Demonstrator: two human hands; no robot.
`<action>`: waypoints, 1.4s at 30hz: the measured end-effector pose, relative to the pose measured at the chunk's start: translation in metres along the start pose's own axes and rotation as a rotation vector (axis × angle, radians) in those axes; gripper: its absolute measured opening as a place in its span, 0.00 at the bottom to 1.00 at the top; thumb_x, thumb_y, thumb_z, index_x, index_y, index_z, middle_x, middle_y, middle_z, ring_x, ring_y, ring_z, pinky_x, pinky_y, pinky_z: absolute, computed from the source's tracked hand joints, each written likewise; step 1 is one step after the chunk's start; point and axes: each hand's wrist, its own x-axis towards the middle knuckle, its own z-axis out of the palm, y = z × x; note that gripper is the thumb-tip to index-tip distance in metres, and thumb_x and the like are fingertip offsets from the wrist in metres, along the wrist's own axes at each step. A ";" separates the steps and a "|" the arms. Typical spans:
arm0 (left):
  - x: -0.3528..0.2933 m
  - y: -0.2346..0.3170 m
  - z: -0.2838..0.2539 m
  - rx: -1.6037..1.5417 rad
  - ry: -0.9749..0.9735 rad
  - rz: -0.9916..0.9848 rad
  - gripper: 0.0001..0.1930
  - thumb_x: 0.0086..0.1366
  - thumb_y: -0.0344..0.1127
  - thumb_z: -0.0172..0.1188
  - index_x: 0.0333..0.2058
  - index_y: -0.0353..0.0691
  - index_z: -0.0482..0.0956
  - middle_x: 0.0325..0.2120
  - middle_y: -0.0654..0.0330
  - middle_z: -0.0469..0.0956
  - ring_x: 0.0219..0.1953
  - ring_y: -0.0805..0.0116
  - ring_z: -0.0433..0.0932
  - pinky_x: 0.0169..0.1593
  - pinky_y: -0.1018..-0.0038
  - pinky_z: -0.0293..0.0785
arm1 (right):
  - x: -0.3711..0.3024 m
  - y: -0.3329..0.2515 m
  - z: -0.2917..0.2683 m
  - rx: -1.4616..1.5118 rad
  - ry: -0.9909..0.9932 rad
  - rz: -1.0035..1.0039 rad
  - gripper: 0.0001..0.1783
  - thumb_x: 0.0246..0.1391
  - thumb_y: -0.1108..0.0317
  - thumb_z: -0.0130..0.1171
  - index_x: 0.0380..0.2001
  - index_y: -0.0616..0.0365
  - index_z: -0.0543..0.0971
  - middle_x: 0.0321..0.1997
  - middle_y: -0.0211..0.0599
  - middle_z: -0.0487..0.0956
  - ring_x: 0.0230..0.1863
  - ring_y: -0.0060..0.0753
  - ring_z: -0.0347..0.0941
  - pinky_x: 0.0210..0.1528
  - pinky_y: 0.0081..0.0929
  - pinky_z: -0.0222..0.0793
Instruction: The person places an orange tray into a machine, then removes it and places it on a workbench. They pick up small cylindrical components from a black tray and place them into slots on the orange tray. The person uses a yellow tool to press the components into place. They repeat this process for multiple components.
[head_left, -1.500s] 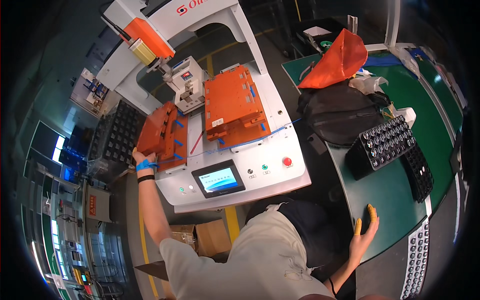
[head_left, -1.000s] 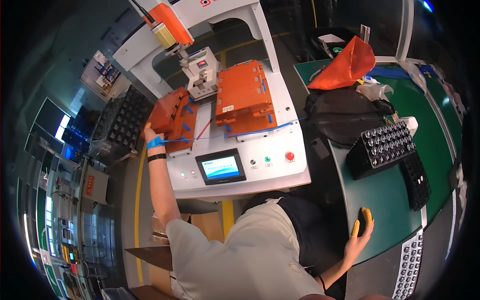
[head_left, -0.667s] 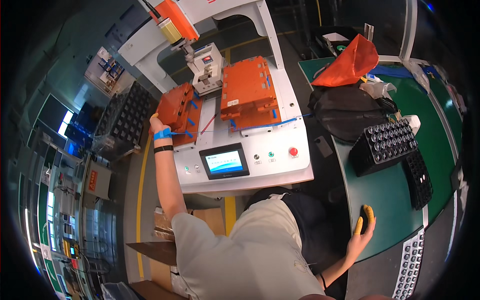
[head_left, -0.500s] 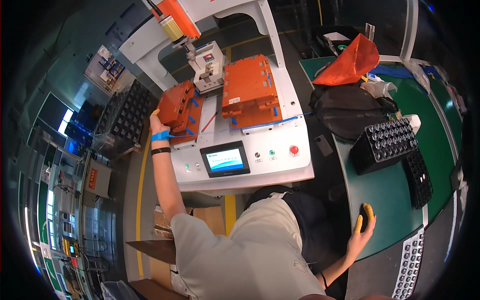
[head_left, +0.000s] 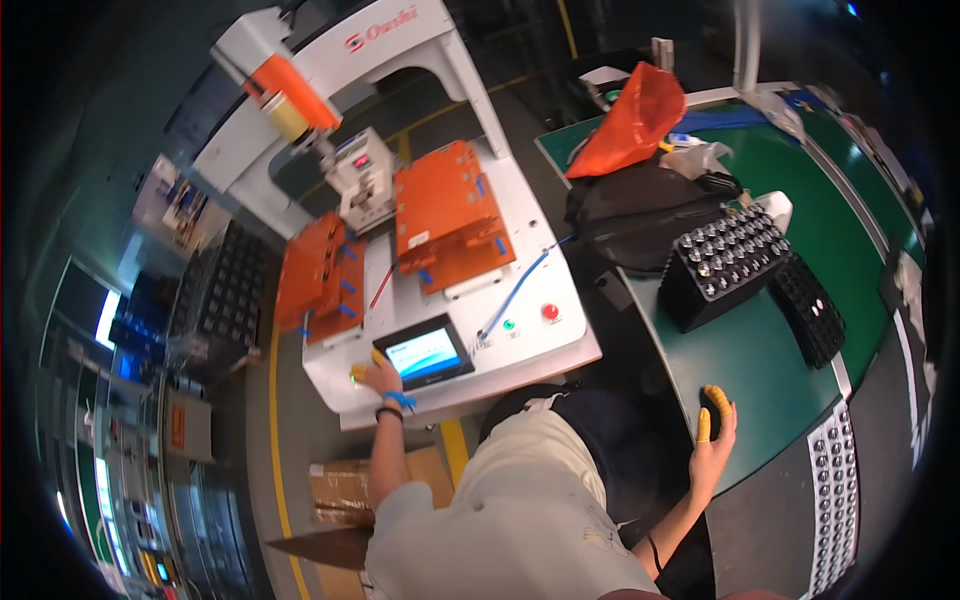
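Note:
My left hand [head_left: 380,378], with yellow finger cots and a blue wrist strap [head_left: 400,400], is at the left front corner of a white benchtop machine [head_left: 545,345]. Its outstretched fingers touch the panel by a lit green button, left of the touchscreen [head_left: 424,352]. My right hand [head_left: 713,448] hovers by the edge of the green table [head_left: 690,365]. Yellow cots cover its thumb and forefinger, which stand apart with nothing visibly gripped. Two orange fixtures, a left one [head_left: 318,270] and a right one [head_left: 450,210], lie on the machine beneath its gantry.
On the green table stand a black tray block of round lens-like parts [head_left: 725,255], a black tray [head_left: 810,315], a dark bag [head_left: 640,215] and a red-orange bag [head_left: 640,115]. A strip of round parts [head_left: 832,500] lies nearer. Cardboard boxes [head_left: 340,490] sit on the floor.
My left hand has come from the left fixture's outer side down toward me to the front panel button. The view has shifted; my right hand keeps its pose beside the table edge.

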 end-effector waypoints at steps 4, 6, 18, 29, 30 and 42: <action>-0.068 0.074 -0.031 -0.254 -0.036 0.056 0.42 0.75 0.56 0.41 0.64 0.12 0.51 0.70 0.28 0.46 0.74 0.35 0.41 0.74 0.51 0.39 | -0.009 -0.003 -0.005 -0.069 0.071 0.096 0.19 0.62 0.70 0.57 0.54 0.63 0.78 0.57 0.44 0.79 0.69 0.50 0.64 0.74 0.42 0.48; -0.039 0.041 -0.019 -0.203 0.006 0.005 0.42 0.75 0.55 0.40 0.67 0.16 0.47 0.71 0.30 0.44 0.74 0.37 0.39 0.75 0.53 0.36 | -0.006 -0.007 -0.004 -0.032 0.067 0.103 0.18 0.60 0.70 0.59 0.53 0.62 0.79 0.56 0.44 0.80 0.68 0.52 0.63 0.74 0.43 0.48; -0.033 0.077 -0.033 0.132 0.184 -0.095 0.23 0.64 0.42 0.51 0.47 0.25 0.74 0.53 0.37 0.72 0.57 0.43 0.67 0.62 0.52 0.59 | -0.006 -0.007 -0.005 -0.064 0.076 0.037 0.16 0.59 0.71 0.59 0.50 0.61 0.80 0.51 0.43 0.81 0.64 0.50 0.68 0.74 0.46 0.50; -0.072 0.172 -0.072 -0.858 0.170 0.354 0.17 0.68 0.38 0.55 0.42 0.26 0.82 0.34 0.48 0.80 0.38 0.55 0.77 0.42 0.62 0.73 | -0.005 -0.004 -0.003 -0.085 0.054 0.072 0.16 0.61 0.70 0.58 0.52 0.59 0.80 0.54 0.43 0.80 0.67 0.52 0.65 0.74 0.45 0.50; -0.089 0.200 -0.087 -0.886 -0.111 0.366 0.16 0.70 0.38 0.53 0.43 0.29 0.82 0.31 0.53 0.79 0.32 0.63 0.76 0.35 0.69 0.71 | -0.006 -0.005 -0.005 -0.094 0.057 0.073 0.16 0.61 0.70 0.58 0.52 0.59 0.80 0.54 0.43 0.80 0.67 0.52 0.65 0.74 0.45 0.50; -0.099 0.337 -0.065 -1.024 -0.801 0.099 0.35 0.70 0.73 0.38 0.34 0.43 0.75 0.18 0.68 0.68 0.12 0.80 0.60 0.15 0.81 0.51 | -0.006 -0.003 -0.003 -0.103 0.112 0.065 0.15 0.59 0.70 0.59 0.49 0.58 0.81 0.51 0.43 0.81 0.65 0.56 0.67 0.72 0.46 0.54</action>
